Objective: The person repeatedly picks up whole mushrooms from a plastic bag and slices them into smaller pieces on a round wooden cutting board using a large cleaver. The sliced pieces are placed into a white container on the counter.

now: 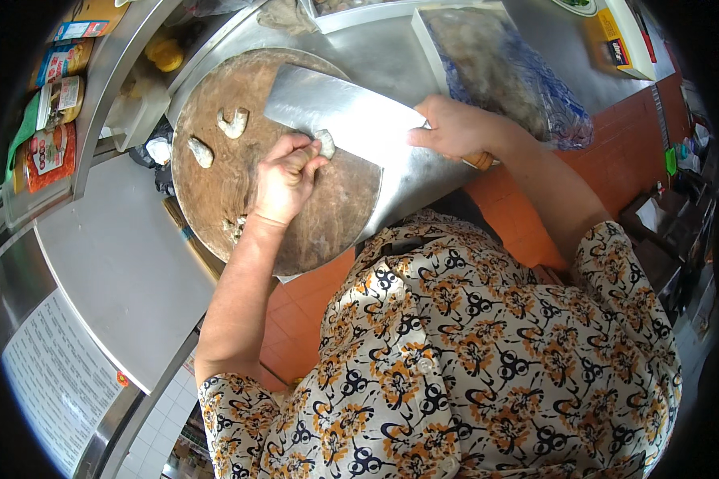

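Observation:
With its fingertips, my left hand (289,173) pinches a peeled grey shrimp (325,143) over a round wooden chopping block (335,209). My right hand (455,127) grips a broad steel cleaver (341,111), its wooden handle end showing below the palm. The blade reaches left over the block, lying flat or nearly so just behind the pinched shrimp. Two more shrimp rest on the block's left part, one curled (233,123) and one straighter (201,152). Small scraps (233,227) sit near the block's lower left edge, partly hidden by my left forearm.
Beyond the cleaver, a white tray (429,51) holds greyish contents and a blue-patterned plastic bag (551,102). Another white tray (359,17) stands at the far edge. Packaged foods (51,149) fill a shelf at left. A yellow box (612,39) is at the upper right.

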### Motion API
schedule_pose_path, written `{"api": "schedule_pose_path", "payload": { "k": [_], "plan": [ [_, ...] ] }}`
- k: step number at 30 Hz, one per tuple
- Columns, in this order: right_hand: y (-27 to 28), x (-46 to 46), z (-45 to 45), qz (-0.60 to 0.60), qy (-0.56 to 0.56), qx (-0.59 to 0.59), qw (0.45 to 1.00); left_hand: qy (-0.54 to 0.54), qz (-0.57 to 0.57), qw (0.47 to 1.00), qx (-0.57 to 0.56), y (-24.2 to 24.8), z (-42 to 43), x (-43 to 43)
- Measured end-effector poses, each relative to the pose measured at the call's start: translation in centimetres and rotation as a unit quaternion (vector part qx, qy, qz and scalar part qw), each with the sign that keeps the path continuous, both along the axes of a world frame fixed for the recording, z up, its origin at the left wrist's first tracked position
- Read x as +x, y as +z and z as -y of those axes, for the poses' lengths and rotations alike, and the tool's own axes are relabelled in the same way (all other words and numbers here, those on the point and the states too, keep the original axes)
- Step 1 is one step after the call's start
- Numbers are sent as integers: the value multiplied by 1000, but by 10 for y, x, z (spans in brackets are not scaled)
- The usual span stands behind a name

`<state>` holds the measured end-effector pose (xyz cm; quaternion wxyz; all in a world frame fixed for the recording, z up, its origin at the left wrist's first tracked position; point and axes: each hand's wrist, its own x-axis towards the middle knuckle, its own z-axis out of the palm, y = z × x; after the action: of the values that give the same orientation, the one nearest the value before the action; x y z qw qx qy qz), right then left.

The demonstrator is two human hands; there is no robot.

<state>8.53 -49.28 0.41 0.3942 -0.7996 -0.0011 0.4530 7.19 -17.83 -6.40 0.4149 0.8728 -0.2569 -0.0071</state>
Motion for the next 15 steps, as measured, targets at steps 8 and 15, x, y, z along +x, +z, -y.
{"api": "schedule_pose_path", "payload": {
  "k": [8,15],
  "plan": [
    [-8,-9,-4,18,-1,9,1000,1,14,1000,-7,-2,0,-1],
    [-7,27,3,35,104,-11,994,-8,38,999,-4,-4,-1,-2]
  ]
}}
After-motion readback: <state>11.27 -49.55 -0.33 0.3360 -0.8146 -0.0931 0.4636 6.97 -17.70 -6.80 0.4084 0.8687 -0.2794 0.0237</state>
